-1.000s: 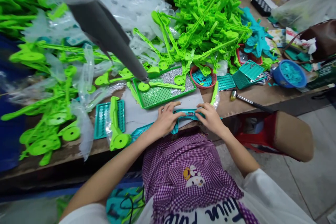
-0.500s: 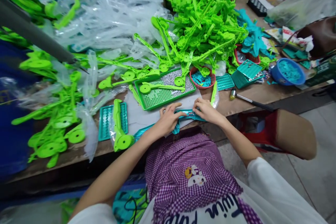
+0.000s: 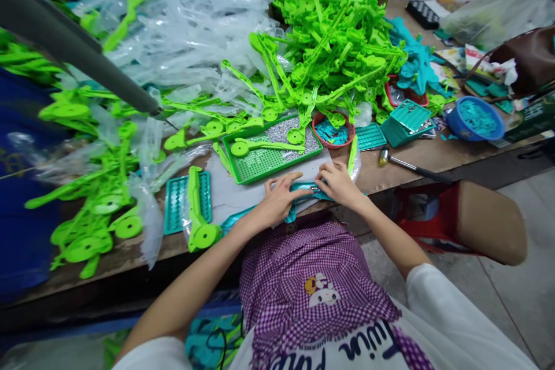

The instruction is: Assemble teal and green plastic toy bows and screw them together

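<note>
A long teal plastic part lies across the front edge of the bench, with small shiny metal pieces in a recess near its middle. My left hand is closed on the part, its thumb stretched along the surface toward the recess. At the recess's right side, my right hand has its fingertips bunched together and pressed down; what they pinch, if anything, is hidden. Just beyond my hands stands a green perforated tray holding many tiny silvery pieces and a lime-green plastic arm.
Lime-green parts and clear plastic pieces are heaped behind. A hammer, red basket and blue bowl stand right. Left are a teal tray and a dark rod with a thin tip, overhanging the bench.
My right fingers have shifted slightly left over the recess and now cover more of the metal pieces. The dark rod appears farther right in view. My left hand stays nearly still.
</note>
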`<action>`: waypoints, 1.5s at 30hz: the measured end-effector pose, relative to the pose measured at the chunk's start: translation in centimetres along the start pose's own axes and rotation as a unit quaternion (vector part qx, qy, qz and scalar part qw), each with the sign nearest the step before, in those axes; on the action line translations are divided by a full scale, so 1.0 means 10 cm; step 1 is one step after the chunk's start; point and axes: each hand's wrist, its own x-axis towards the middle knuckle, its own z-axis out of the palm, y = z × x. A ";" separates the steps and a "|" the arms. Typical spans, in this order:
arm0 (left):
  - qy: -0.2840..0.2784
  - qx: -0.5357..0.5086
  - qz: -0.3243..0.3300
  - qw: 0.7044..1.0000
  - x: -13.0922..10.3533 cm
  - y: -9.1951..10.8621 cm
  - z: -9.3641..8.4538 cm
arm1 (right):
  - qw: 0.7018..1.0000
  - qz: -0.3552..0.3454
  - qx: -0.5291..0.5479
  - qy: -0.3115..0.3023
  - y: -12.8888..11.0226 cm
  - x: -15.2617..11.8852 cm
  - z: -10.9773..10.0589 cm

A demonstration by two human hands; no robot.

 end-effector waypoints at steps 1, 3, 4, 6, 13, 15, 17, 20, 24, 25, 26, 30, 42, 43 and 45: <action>0.001 -0.003 -0.003 1.000 0.00 0.00 0.00 | 1.000 0.011 0.004 -0.005 -0.01 0.01 0.00; 0.003 -0.013 -0.009 1.000 -0.01 0.00 -0.01 | 0.999 0.035 0.017 -0.021 -0.02 0.03 -0.02; 0.006 -0.018 -0.011 1.000 -0.01 0.00 -0.01 | 0.998 0.043 0.021 -0.029 -0.02 0.04 -0.03; 0.014 -0.024 -0.015 1.000 -0.02 -0.01 -0.01 | 0.998 0.041 0.019 -0.037 -0.03 0.07 -0.05; 0.014 -0.017 -0.020 1.000 -0.02 -0.01 0.00 | 1.000 0.025 -0.010 -0.014 -0.08 0.07 -0.03; 0.018 -0.017 -0.024 0.999 -0.02 0.00 0.00 | 0.999 0.037 -0.010 -0.014 -0.09 0.08 0.00; 0.024 -0.017 -0.026 0.999 -0.02 0.00 -0.01 | 0.999 0.038 -0.004 -0.020 -0.08 0.09 0.01; 0.024 -0.019 -0.027 0.999 -0.02 0.00 -0.01 | 0.999 0.025 0.019 -0.024 -0.06 0.08 0.00; 0.006 -0.018 -0.017 1.000 -0.02 0.00 -0.02 | 0.999 0.017 0.049 -0.011 -0.03 0.05 0.00; 0.002 -0.016 -0.015 1.000 -0.02 0.01 -0.02 | 0.998 0.018 0.052 -0.008 -0.03 0.04 0.01; -0.001 -0.014 -0.014 1.000 -0.02 0.01 -0.03 | 0.998 0.021 0.054 -0.006 -0.04 0.04 0.02; 0.000 -0.005 -0.029 1.000 -0.02 0.02 -0.03 | 0.998 0.041 0.053 -0.007 -0.04 0.06 0.02; 0.024 0.005 -0.024 0.999 -0.05 -0.04 0.03 | 0.997 0.065 0.027 -0.030 -0.17 0.09 -0.04; 0.024 0.008 -0.027 0.999 -0.06 -0.03 0.02 | 0.997 0.058 0.033 -0.027 -0.15 0.03 -0.06; 0.021 0.015 -0.035 0.999 -0.06 -0.03 0.02 | 0.998 0.044 0.049 0.001 -0.06 -0.16 -0.14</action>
